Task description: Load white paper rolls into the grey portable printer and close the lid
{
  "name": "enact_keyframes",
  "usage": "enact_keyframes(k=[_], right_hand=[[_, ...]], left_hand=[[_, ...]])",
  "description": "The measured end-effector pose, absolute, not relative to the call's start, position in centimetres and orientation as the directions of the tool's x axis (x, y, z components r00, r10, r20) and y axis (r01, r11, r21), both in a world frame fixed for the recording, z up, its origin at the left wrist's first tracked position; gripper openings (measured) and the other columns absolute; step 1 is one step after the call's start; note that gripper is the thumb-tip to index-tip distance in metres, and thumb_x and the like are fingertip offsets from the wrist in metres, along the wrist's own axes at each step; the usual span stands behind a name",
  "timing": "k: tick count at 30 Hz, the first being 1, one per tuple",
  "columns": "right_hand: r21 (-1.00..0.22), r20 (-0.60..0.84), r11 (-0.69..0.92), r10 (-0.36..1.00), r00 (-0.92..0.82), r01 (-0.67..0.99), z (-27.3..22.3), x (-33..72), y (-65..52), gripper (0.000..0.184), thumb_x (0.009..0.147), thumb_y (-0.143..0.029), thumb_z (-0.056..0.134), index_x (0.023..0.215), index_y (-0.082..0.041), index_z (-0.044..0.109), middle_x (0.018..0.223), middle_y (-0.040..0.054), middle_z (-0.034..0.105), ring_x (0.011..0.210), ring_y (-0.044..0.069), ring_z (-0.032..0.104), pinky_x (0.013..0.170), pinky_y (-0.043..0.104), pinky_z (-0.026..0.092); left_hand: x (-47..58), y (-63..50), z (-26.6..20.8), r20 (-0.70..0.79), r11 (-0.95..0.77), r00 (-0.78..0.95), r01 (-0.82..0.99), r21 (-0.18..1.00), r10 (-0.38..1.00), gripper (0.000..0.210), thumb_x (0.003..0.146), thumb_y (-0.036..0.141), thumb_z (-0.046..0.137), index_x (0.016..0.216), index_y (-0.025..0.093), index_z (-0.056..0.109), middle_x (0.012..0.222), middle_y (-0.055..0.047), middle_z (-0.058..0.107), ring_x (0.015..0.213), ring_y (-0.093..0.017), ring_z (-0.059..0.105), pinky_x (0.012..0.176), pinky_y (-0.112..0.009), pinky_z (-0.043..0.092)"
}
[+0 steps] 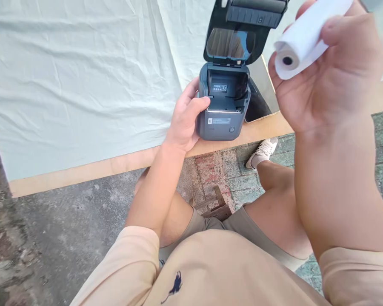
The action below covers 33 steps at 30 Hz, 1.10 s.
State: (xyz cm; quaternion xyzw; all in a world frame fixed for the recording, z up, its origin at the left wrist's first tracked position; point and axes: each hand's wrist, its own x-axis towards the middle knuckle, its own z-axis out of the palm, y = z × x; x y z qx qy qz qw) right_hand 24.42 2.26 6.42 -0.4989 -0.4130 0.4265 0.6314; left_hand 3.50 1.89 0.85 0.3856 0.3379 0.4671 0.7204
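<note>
A dark grey label printer (221, 123) is at the table's near edge, its lid (232, 42) swung up and its paper bay (226, 85) bare inside. My left hand (188, 114) grips the printer's left side, the thumb over the front corner of the bay. Up and to the right of the printer, my right hand (332, 72) holds a roll of white paper (312, 32) with a dark hole in its core. A loose flap of paper hangs along the roll. The roll is apart from the printer.
A pale cloth (83, 85) covers the table, with a bare wooden edge (83, 172) in front. A dark, flat, glossy object (258, 100) lies behind the printer's right side. Below are paving bricks (210, 174) and a wooden piece (218, 204) between my legs.
</note>
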Motion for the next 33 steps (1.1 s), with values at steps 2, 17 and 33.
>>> enact_keyframes(k=[2, 17, 33], right_hand=[[-0.941, 0.329, 0.293, 0.909, 0.255, 0.170, 7.1, 22.5, 1.5, 0.044, 0.067, -0.030, 0.068, 0.110, -0.029, 0.058, 0.133, 0.0046, 0.064, 0.115, 0.025, 0.068, 0.102, 0.043, 0.057], [-0.928, 0.225, 0.271, 0.955, 0.193, -0.258, 6.6, 20.7, 0.4, 0.045, 0.074, -0.043, 0.076, 0.112, -0.038, 0.053, 0.117, -0.0068, 0.072, 0.110, 0.020, 0.072, 0.070, 0.034, 0.064], [-0.790, 0.465, 0.484, 0.873, -0.146, 0.376, 7.8, 21.5, -0.8, 0.050, 0.079, -0.022, 0.073, 0.123, -0.043, 0.062, 0.121, -0.0076, 0.066, 0.101, 0.019, 0.071, 0.080, 0.036, 0.057]], left_hand=[[3.5, 1.9, 0.9, -0.116, 0.265, 0.340, -0.433, 0.861, 0.933, 0.031, 0.085, 0.039, 0.068, 0.112, 0.025, 0.063, 0.102, -0.004, 0.072, 0.125, -0.028, 0.069, 0.107, -0.041, 0.055], [3.5, 2.5, 1.3, -0.185, 0.409, 0.421, -0.540, 0.736, 0.888, 0.022, 0.097, 0.037, 0.047, 0.097, 0.025, 0.066, 0.099, -0.004, 0.077, 0.142, -0.028, 0.058, 0.111, -0.040, 0.053], [3.7, 2.2, 0.9, -0.134, 0.331, 0.398, -0.480, 0.812, 0.908, 0.015, 0.095, 0.036, 0.055, 0.099, 0.024, 0.063, 0.092, -0.004, 0.070, 0.119, -0.030, 0.069, 0.098, -0.046, 0.061]])
